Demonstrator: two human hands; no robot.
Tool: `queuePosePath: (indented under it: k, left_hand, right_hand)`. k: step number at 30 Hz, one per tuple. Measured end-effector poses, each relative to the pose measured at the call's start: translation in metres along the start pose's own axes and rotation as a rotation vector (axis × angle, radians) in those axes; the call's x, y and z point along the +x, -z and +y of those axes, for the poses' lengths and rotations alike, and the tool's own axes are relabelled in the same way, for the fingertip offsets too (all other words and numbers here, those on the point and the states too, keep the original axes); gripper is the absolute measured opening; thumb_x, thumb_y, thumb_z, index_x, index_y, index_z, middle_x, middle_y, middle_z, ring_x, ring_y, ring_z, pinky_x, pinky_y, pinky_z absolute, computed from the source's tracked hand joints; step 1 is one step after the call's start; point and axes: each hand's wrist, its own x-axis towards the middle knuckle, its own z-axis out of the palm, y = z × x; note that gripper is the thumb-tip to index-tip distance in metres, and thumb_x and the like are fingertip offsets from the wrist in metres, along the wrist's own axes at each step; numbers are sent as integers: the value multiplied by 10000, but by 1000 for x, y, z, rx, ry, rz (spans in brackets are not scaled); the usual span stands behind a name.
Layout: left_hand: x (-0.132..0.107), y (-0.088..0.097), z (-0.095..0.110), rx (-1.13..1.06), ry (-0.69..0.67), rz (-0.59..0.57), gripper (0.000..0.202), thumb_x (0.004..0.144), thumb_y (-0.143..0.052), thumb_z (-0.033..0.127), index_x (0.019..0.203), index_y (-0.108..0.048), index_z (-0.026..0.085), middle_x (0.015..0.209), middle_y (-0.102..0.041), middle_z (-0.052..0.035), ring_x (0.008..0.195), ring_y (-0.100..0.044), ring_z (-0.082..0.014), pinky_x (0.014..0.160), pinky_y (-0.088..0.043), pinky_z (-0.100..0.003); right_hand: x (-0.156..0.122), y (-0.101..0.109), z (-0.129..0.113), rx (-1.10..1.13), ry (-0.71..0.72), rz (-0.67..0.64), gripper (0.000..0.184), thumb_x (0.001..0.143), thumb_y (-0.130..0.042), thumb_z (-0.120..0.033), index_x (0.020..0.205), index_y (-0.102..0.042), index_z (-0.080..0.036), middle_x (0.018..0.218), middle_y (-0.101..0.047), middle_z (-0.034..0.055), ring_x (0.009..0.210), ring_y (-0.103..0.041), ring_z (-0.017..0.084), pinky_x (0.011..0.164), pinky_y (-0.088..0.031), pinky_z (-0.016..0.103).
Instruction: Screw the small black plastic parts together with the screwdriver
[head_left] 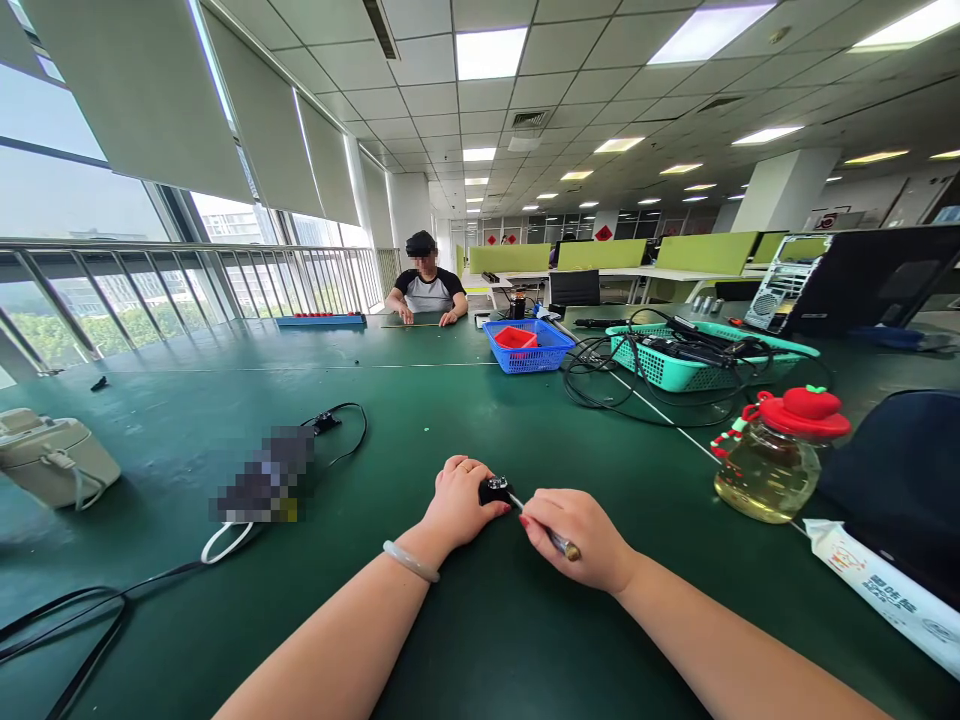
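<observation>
1. A dark green table (420,420) fills the foreground; a metal railing (150,280) and window blinds (225,120) line the left, beneath lit ceiling panels.
2. At the far edge sits another person (427,285), both hands on the tabletop.
3. The left hand (463,500) curls around a small black object (491,491), steadying it against the table, front and centre.
4. The right hand (574,538) grips a slim tool (562,545), its shaft reaching the object's near side.
5. The two hands are close but apart.
</observation>
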Motion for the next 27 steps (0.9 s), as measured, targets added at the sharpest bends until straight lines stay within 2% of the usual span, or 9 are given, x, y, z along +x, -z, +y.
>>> queuePosePath:
  k: [4, 7, 12, 19, 27]
  left_hand:
    - [0, 1, 1, -6, -5, -12, 356, 722, -786, 388, 1006, -648, 224, 1205, -641, -74, 1291, -418, -308, 1085, -356, -503]
    - [0, 1, 0, -10, -20, -3, 332, 729, -780, 392, 982, -641, 228, 1188, -645, -71, 1289, -419, -310, 1083, -352, -508]
    - [-1, 1, 0, -13, -25, -4, 344, 730, -779, 394, 992, -641, 220, 1179, -646, -66, 1282, -423, -304, 1089, -349, -497]
    - [-1, 3, 1, -30, -43, -20, 315, 748, -761, 380, 1023, -676, 252, 1162, -657, -50, 1282, -425, -301, 1098, -342, -489]
    - [-2, 4, 1, -36, -43, -34, 306, 764, -741, 393, 1048, -700, 289, 1162, -662, -34, 1287, -418, -302, 1111, -324, -500]
  right_hand:
    - [-1, -1, 9, 308, -347, 93, 315, 963, -405, -296, 671, -487, -215, 595, -480, -26, 540, -446, 113, 543, -365, 243]
    - [-2, -4, 15, 467, -567, 147, 370, 953, -418, -404, 639, -482, -217, 555, -424, -32, 523, -410, 121, 519, -350, 256]
    - [-3, -8, 21, 691, -822, 213, 416, 892, -483, -545, 636, -490, -217, 537, -399, -34, 513, -380, 123, 477, -315, 258]
    - [-2, -7, 23, 786, -940, 281, 463, 828, -562, -616, 620, -498, -207, 525, -389, -41, 504, -369, 110, 474, -302, 241]
    - [-3, -6, 22, 805, -887, 285, 442, 848, -539, -589, 622, -491, -213, 517, -375, -41, 494, -346, 111, 454, -280, 246]
